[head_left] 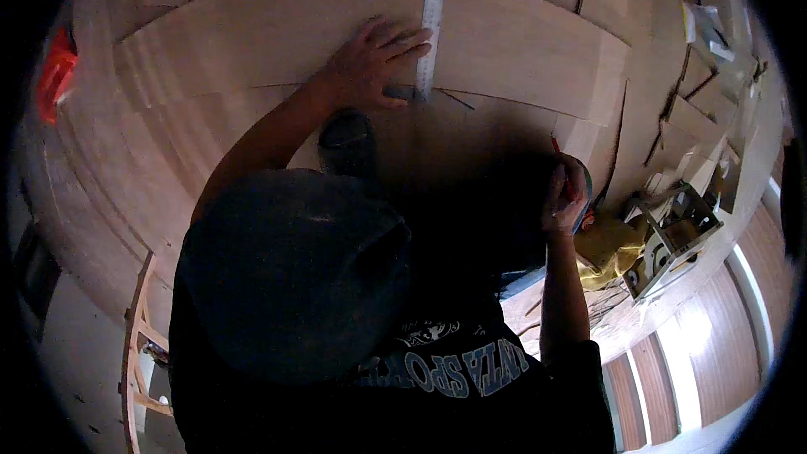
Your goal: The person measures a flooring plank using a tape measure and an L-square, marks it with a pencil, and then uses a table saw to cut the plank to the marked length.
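Observation:
A pale metal ruler point(431, 21) lies across a long, curved-edged wooden board point(294, 13), running from its far edge to its near edge. My left hand point(370, 67) rests on the board with its fingers spread, the fingertips touching the ruler's left side. Beside the thumb, at the ruler's near end, is a small dark piece I cannot make out. Farther right and nearer to me, my right hand point(565, 197) is closed around a red pencil point(572, 190), whose tip points away from me. Deep shadow darkens the surface between my hands.
A shoe point(346, 139) shows just behind my left hand. Farther right stand an open tool box point(672, 240) and a yellow bag point(609, 254), with wood scraps point(693, 118) beyond them. A red object point(56, 76) lies at far left, a wooden frame point(134, 353) at lower left.

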{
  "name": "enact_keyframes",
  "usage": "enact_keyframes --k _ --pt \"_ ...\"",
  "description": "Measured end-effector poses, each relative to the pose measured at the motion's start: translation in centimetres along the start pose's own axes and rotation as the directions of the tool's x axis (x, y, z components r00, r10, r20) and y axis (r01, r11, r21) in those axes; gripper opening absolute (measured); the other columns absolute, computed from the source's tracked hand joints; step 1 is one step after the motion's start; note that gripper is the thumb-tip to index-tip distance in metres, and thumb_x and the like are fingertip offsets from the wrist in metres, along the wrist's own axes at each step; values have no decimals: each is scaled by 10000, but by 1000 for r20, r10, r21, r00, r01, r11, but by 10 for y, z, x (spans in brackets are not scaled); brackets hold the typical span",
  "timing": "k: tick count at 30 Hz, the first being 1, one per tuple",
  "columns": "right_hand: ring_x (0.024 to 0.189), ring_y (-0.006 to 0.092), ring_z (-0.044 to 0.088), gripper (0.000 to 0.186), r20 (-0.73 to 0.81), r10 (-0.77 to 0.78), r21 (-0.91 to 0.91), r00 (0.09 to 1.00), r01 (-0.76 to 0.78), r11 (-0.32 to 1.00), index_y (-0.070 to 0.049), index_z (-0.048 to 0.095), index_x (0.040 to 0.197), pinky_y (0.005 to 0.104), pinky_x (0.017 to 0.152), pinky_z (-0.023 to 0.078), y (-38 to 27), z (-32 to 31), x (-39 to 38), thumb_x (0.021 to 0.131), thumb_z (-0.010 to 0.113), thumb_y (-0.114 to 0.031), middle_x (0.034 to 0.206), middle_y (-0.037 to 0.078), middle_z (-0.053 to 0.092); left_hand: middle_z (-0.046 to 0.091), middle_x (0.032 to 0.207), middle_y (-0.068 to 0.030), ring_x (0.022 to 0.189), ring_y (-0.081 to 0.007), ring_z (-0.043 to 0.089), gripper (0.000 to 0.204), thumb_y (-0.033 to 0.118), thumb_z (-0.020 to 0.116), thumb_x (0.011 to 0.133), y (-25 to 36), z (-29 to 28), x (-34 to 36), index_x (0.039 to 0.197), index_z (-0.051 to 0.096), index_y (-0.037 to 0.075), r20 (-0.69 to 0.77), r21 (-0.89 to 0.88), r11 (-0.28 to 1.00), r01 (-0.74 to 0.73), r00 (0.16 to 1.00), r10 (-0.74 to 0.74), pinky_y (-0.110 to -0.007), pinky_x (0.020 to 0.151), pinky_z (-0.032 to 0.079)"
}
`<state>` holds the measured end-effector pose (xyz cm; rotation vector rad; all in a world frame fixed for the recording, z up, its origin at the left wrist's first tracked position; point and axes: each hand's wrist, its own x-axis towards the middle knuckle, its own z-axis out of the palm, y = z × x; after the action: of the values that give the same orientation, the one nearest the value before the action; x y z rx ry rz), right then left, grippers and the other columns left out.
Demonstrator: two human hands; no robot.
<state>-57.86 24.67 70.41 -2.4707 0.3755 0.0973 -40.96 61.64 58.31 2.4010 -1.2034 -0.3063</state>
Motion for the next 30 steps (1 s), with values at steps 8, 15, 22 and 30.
enact_keyframes --k 8,15,22,30 --pt "928 295 644 231 32 -19 -30 999 20 999 -8 660 1080 379 856 495 1 -2 2 990 499 -148 1004 162 683 301 1613 -26 1491 -243 236 976 576 747 694 2 1 -2 1499 413 138 5 25 1000 2 1000 -2 -511 1224 127" --pt "918 322 645 211 7 -110 -78 994 110 991 -18 655 1081 392 832 506 10 0 0 990 530 -161 1017 178 675 267 1628 -7 1494 -252 235 949 584 753 709 2 0 -1 1492 430 156 20 4 1000 1 1000 -2 -538 1220 145" --pt "949 279 651 210 30 -48 61 998 47 997 -5 663 1110 351 843 505 5 -1 2 985 556 -135 1043 165 688 269 1627 -4 1495 -249 231 967 607 741 702 -1 3 -2 1500 420 166 -4 -6 1000 -15 1000 15 -538 1217 151" --pt "1137 228 642 336 177 -161 247 971 114 962 24 566 1324 323 975 486 -95 79 80 1012 517 -90 1215 171 669 337 1595 -25 1475 -252 265 934 633 704 733 0 -1 -2 1494 427 167 23 64 998 16 1000 -18 -524 1210 164"
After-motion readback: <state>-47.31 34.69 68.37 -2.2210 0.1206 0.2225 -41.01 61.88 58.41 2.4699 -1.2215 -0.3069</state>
